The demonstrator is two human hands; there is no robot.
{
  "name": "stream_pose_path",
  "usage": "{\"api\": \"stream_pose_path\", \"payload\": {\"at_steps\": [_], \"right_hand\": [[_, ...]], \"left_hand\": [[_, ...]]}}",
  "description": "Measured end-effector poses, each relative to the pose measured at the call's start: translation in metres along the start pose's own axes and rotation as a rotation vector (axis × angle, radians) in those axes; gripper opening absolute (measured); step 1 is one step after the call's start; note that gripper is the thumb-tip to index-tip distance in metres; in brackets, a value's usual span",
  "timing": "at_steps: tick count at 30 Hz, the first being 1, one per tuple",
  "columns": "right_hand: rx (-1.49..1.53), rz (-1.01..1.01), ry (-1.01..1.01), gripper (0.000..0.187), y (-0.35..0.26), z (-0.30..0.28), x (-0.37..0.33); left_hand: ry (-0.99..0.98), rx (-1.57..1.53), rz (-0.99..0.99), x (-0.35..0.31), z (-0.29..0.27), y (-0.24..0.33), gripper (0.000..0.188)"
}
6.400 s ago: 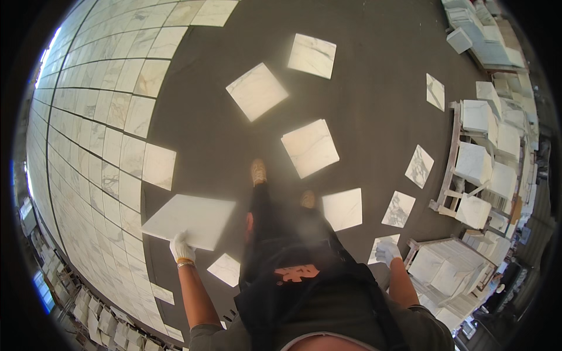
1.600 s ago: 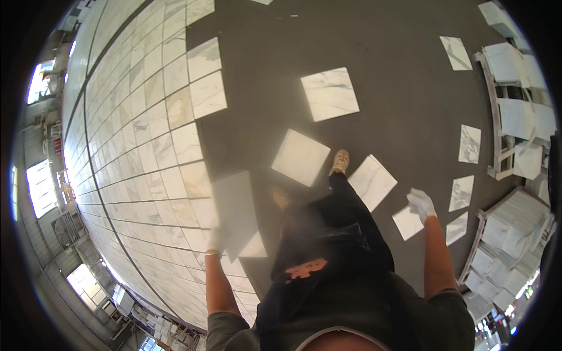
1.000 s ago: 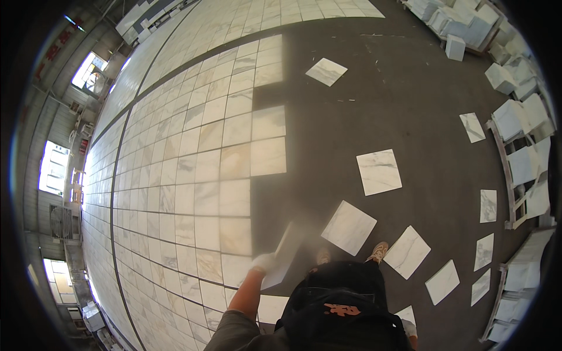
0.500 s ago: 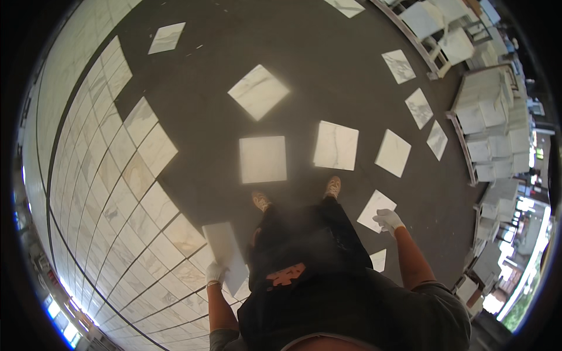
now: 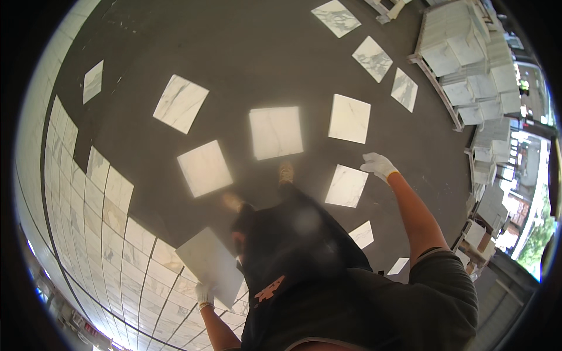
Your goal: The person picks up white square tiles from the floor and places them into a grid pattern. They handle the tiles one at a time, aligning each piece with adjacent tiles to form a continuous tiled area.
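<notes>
My left hand [image 5: 206, 293], in a white glove, grips a pale square stone tile [image 5: 206, 262] near its lower edge. The tile is lifted beside my left leg, its plain face toward me. My right hand [image 5: 381, 166], also gloved, is out to the right with its fingers apart and nothing in them. Below it on the floor lies a white marble tile [image 5: 346, 186] with faint veins. Another white tile [image 5: 349, 119] is just beyond that hand. A veined tile [image 5: 276, 133] lies ahead of my feet, with a further tile [image 5: 205, 168] to its left.
Rows of laid marble tiles [image 5: 111, 240] cover the floor along the left. More veined tiles [image 5: 373, 59] lie scattered on the dark floor [image 5: 234, 47]. At the right, pallets of stacked white stone [image 5: 459, 52] line the edge, with wooden frames sticking out at floor level.
My view has turned to the right, shifting the floor tiles leftward. My right hand has risen outward and its fingers have spread. The tile in my left hand has tilted to show more of its face.
</notes>
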State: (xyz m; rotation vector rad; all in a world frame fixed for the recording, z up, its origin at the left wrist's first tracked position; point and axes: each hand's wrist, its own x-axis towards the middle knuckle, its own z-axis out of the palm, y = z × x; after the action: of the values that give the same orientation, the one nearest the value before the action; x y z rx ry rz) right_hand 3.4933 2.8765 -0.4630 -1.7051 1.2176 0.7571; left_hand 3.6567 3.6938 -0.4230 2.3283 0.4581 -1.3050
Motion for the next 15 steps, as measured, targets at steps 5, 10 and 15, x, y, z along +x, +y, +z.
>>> {"api": "stream_pose_path", "payload": {"at_steps": [5, 10, 15], "right_hand": [[-0.454, 0.021, 0.019, 0.073, 0.034, -0.018, -0.023], [-0.537, 0.083, -0.125, 0.075, 0.095, 0.010, -0.072], [-0.386, 0.161, -0.029, 0.074, 0.151, 0.024, -0.090]], "left_hand": [[-0.043, -0.123, -0.070, 0.006, 0.023, 0.074, 0.041], [-0.172, -0.085, 0.051, 0.044, 0.039, 0.144, 0.051], [-0.052, 0.511, 0.078, 0.058, 0.047, 0.202, 0.052]]}}
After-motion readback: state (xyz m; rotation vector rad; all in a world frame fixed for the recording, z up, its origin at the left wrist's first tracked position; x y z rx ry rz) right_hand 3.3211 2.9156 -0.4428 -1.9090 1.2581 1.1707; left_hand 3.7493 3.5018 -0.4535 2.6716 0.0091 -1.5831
